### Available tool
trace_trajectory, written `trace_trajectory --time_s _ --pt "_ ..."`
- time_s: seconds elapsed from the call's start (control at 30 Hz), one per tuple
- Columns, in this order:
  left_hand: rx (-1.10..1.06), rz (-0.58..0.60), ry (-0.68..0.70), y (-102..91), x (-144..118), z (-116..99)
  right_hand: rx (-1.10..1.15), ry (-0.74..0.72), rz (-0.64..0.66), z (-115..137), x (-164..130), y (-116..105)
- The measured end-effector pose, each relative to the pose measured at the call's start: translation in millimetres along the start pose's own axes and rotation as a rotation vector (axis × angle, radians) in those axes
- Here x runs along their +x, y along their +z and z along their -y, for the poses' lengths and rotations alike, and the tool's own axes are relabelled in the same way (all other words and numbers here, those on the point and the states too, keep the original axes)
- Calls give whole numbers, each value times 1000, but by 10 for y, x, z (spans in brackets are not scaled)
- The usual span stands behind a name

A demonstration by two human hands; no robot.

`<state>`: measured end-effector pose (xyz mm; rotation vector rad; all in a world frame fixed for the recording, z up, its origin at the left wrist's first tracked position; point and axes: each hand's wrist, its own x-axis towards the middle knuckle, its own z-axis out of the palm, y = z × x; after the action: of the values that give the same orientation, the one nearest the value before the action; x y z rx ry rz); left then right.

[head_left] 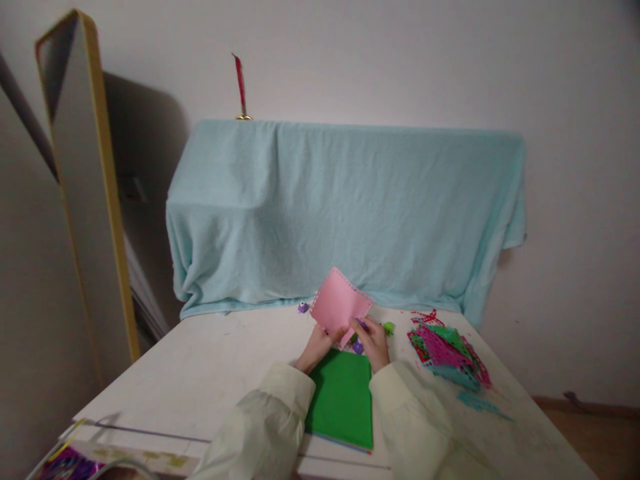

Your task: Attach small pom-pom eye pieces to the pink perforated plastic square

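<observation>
On the white counter (200, 373), the left hand (316, 347) pinched the pink sheet (340, 305) at its seven o'clock corner; the right hand (374, 341), at five o'clock, gripped sheet and purple punch (361, 325) together. Green paper (343, 400) lay below, punched scraps (447, 353) at three o'clock.

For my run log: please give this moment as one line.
left hand: holds pink sheet | right hand: holds same sheet | below: green pad

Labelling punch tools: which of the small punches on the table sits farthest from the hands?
The purple punch, alone by the blue blanket's hem, left of the pink sheet. The green one and the other purple one sit beside the right hand.
</observation>
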<state>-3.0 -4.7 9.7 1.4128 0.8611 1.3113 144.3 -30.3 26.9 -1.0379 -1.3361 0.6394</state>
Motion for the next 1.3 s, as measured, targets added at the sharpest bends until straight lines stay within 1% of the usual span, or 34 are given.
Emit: trace_trajectory --time_s 0.13,0.27,0.4,0.6,0.7,0.83,1.1,1.2,1.3 --pt "-24 8 -3 21 -12 -3 -5 -3 -14 1 -10 -16" --pt "-39 29 9 20 -37 -57 -10 -9 -7 -4 -10 -15" --pt "7 1 22 6 -34 -88 -18 -1 -7 -17 5 12" --pt "44 -51 85 -30 7 -38 37 23 45 12 1 65" --pt "60 -87 85 -44 19 -17 44 8 71 32 -7 75" --pt "75 -136 82 -49 25 -40 48 7 64 43 -6 78" --pt "107 -135 89 -61 15 -70 50 32 71 26 -7 85" --pt "99 -167 78 -63 16 -45 47 37 70 5 -11 90" --pt "87 -203 79 -59 24 -30 63 82 74 -6 -16 102"
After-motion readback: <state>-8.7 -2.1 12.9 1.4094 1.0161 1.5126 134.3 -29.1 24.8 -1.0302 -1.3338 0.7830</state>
